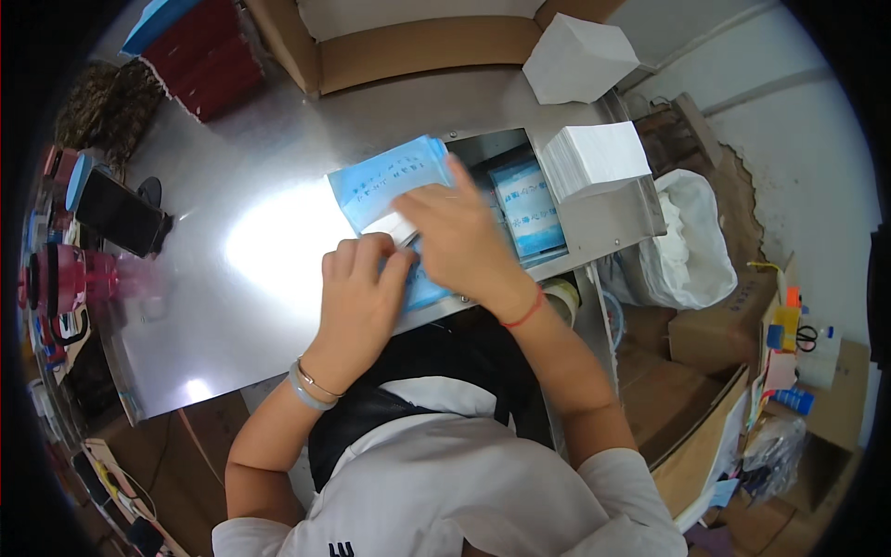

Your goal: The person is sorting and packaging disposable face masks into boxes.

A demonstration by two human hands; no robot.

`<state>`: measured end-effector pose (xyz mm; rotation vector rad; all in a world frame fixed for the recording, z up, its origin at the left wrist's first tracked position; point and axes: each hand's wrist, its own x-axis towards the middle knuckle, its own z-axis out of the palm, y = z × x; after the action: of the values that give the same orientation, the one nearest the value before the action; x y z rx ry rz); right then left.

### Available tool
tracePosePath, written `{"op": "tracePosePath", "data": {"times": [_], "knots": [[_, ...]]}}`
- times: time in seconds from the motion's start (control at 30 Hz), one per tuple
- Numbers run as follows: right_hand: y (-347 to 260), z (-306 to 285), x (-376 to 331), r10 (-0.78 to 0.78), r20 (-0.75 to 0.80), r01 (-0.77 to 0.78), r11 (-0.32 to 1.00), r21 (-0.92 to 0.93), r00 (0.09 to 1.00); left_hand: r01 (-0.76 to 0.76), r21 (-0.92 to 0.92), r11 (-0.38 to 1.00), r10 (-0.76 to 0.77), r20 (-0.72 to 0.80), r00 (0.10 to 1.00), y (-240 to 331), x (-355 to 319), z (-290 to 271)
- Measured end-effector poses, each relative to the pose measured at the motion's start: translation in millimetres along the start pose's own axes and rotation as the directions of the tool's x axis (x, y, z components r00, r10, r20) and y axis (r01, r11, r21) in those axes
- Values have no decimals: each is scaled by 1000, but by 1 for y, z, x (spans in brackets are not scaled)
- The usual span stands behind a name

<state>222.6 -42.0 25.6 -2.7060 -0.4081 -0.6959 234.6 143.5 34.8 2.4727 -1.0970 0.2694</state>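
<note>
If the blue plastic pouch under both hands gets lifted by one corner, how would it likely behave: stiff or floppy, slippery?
The blue pouch would probably droop, since it looks like thin film lying flat on the shiny metal table. It seems light, as the left hand and right hand only press on it with fingers. The glossy film on smooth metal would likely slide easily when pushed.

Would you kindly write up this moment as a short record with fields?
Surface: shiny metal table
Left hand: resting on the near part of a light blue packet
Right hand: on the same packet, fingers at a white slip
Recess in table: blue packets inside
Right of recess: stack of white sheets
Far edge: open cardboard box
Left edge: black phone
</note>
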Motion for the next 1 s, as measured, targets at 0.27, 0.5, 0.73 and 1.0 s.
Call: {"op": "tracePosePath", "data": {"times": [0.27,0.5,0.73,1.0], "knots": [[68,-70,-11,302,-336,-446,709,-546,892,-18,-20,1000,19,48,999,12,26,3],[90,-95,-3,340,-158,-373,794,-481,927,31,45,999,-37,162,986,1,39,-7],[93,-109,2,358,-34,-338,839,-426,933,-28,-97,995,21,-70,997,3,26,9],[27,-62,23,641,-463,-439,763,475,612,-58,-13,998,58,-40,998,6,28,4]]}}
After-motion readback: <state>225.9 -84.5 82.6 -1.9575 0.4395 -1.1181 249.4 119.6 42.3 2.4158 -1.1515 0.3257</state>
